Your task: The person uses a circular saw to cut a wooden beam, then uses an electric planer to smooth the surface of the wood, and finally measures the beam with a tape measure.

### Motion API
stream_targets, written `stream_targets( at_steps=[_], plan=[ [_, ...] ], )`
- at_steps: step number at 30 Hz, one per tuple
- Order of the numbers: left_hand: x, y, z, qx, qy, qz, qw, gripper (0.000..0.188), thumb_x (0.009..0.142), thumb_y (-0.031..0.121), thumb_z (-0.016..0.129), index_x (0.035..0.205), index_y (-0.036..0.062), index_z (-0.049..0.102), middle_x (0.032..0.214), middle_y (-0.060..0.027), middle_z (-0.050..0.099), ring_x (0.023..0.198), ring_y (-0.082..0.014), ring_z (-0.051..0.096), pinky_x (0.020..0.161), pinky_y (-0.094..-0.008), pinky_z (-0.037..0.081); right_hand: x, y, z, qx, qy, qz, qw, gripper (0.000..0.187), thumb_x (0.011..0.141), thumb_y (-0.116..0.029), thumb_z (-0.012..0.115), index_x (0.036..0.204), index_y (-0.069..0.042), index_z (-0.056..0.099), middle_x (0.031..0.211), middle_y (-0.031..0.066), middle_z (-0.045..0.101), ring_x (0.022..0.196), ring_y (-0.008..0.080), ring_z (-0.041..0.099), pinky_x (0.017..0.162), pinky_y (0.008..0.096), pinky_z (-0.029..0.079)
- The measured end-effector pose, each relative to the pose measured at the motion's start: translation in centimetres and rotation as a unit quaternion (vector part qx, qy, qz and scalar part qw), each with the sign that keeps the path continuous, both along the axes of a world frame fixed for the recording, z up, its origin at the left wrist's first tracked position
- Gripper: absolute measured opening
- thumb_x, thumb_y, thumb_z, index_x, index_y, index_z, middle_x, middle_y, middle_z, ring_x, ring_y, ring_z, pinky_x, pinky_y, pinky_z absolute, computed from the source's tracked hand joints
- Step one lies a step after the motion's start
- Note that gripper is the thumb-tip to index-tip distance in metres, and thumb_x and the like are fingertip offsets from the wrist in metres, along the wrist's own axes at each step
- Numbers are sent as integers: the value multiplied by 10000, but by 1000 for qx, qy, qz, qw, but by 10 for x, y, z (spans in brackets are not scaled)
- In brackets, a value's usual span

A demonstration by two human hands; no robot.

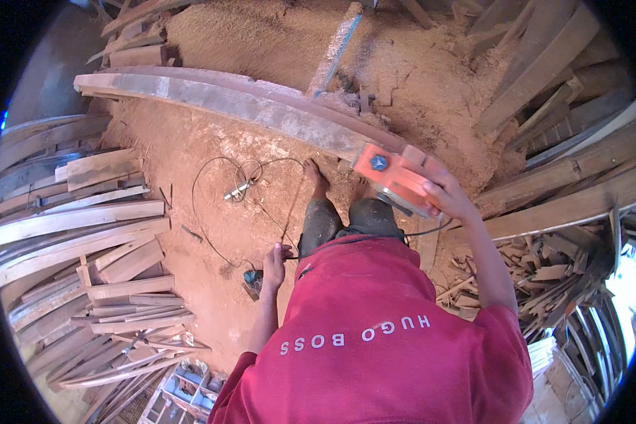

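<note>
Planer at the right end of the long timber beam; cannot tell contact from this angle. With only 1 hand on the tool, probably best to seat it flat, press evenly, and keep the cord well clear of the cut. Right hand ahead of the body on the right, forearm angled inward, fingers wrapped around the planer's rear handle. Left hand low beside the waist, fingers curled around the cord.
</note>
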State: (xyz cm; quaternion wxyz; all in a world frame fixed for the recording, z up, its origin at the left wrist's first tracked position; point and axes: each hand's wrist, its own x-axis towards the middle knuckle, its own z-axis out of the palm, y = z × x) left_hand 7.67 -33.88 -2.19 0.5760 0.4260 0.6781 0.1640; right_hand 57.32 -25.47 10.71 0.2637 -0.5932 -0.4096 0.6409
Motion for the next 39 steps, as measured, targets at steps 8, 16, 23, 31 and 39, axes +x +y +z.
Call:
stream_targets(
  at_steps=[8,16,23,31,39],
  plan=[
    [33,-13,11,14,-14,46,999,604,1064,440,282,1055,-28,664,798,-104,695,793,-177,647,729,-316,485,21,12,-7,30,-42,55,997,465,981,-442,533,943,6,654,614,7,549,502,90,555,457,249,449],
    [3,-41,4,-1,50,138,989,631,1058,466,287,1068,-32,675,789,-99,675,725,-167,632,658,-298,482,-57,108,-8,101,-49,128,985,464,989,-483,492,1191,-108,676,627,35,570,501,116,578,495,281,486],
    [-11,-67,-1,-30,87,178,980,709,1037,536,258,1061,-39,673,755,-110,677,687,-180,657,624,-304,481,-141,201,-22,169,-78,189,964,497,973,-537,467,1274,-184,646,575,63,615,507,166,649,566,323,539],
    [32,-44,-1,-36,58,171,983,733,1034,553,247,1068,-43,671,777,-119,674,750,-203,658,670,-315,493,-24,98,-18,260,-108,197,939,553,976,-457,462,1304,-28,581,1220,157,570,1171,258,530,968,393,423],
    [56,-6,14,-13,39,132,990,707,1040,538,250,1101,-42,650,805,-124,658,744,-191,625,703,-327,495,10,70,-12,137,-126,172,967,524,983,-466,482,976,17,685,631,69,575,669,182,616,620,340,477]
  ],
)
